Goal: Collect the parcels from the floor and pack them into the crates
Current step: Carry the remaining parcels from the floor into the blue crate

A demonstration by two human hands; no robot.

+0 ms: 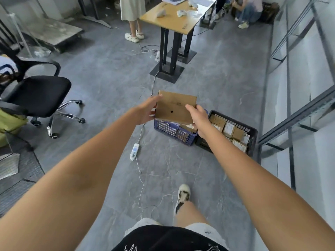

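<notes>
Both hands hold a flat cardboard parcel [175, 107] above the blue crate [174, 132]: the left hand [145, 113] grips its left edge, the right hand [198, 115] pinches its right edge. A black crate [252, 137] full of small boxes sits just right of the blue one on the floor

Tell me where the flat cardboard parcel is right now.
In the head view, the parcel is centre frame, held between the left hand and right hand, above the blue crate.
</notes>
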